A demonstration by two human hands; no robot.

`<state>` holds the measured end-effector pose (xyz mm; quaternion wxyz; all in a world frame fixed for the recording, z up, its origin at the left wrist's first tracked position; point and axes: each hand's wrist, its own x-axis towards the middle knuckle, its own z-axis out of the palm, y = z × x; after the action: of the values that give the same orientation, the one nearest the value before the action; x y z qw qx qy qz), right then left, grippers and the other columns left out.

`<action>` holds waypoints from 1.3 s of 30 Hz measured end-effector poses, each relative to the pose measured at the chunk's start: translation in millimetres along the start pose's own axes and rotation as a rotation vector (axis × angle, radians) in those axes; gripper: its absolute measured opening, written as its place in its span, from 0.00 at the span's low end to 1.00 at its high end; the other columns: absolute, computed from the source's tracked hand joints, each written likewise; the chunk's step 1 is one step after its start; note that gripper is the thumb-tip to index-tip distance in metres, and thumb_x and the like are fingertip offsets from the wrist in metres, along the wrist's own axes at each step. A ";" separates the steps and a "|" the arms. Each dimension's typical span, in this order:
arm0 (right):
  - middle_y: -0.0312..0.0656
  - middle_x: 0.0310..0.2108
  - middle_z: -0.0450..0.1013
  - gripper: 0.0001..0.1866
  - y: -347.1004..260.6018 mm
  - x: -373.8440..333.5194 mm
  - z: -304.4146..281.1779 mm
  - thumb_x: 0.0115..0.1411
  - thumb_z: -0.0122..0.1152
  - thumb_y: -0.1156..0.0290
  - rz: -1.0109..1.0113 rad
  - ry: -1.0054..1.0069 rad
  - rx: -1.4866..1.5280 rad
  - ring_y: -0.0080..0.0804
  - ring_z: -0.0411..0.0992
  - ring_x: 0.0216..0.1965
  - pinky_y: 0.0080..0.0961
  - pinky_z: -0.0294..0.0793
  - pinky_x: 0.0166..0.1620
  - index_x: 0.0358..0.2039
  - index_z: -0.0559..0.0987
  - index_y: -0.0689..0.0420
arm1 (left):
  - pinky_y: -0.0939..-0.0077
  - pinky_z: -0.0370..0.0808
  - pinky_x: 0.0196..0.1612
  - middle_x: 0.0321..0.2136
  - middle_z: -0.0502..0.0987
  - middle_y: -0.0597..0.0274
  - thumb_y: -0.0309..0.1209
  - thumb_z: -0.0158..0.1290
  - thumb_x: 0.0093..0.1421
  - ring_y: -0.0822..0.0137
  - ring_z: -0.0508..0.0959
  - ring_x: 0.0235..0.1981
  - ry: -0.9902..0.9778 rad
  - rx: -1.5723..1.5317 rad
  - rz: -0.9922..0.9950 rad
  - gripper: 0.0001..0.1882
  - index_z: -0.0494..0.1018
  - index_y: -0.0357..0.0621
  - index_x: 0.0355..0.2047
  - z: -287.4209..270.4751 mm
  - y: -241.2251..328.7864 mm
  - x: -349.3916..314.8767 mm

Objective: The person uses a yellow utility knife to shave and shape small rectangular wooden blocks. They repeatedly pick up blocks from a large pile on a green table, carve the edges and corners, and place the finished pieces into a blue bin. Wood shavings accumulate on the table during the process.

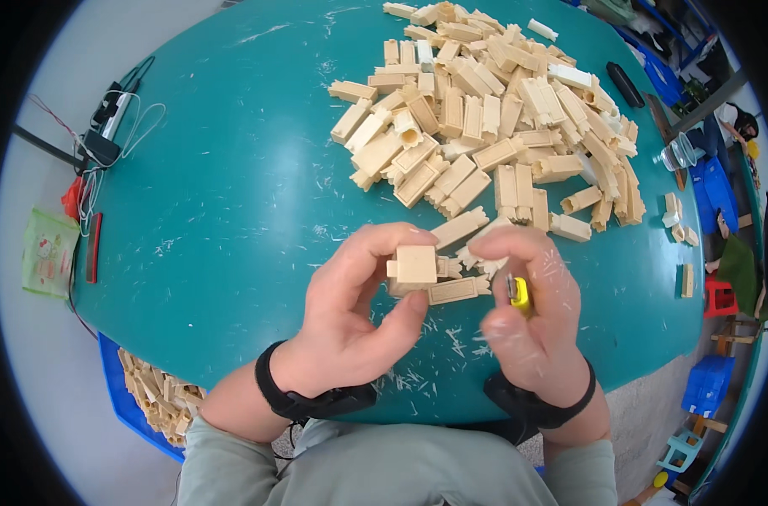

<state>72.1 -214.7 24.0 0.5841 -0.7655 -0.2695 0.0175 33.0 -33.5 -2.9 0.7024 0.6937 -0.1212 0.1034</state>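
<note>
My left hand is closed round a beige plastic block, with its square end face turned up between thumb and fingertips. A short distance to the right, my right hand grips a small yellow cutter; a metal part shows at its edge, and the rest is hidden in the palm. The cutter and the block are apart. Under and between my hands, several loose beige pieces lie on the table, among them a long hollow piece with a jagged end. Thin pale shavings are scattered below.
A large heap of beige pieces covers the far right of the green table. Beyond its right side lie a black object and a clear cup. A blue bin of pieces stands lower left. A power strip sits far left.
</note>
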 end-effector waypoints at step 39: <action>0.41 0.18 0.68 0.15 0.3 -1.0 5.5 0.50 0.64 0.60 -0.116 -0.078 -0.336 0.37 0.67 0.15 0.27 0.63 0.17 0.22 0.71 0.58 | 0.78 0.66 0.34 0.32 0.72 0.55 0.19 0.63 0.40 0.69 0.71 0.32 0.058 0.242 0.310 0.26 0.63 0.44 0.39 -6.4 -3.8 -0.2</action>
<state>69.5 -210.3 21.6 0.4372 -0.8341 -0.3348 -0.0317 34.1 -27.2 -6.6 0.5929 0.7427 -0.1929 0.2443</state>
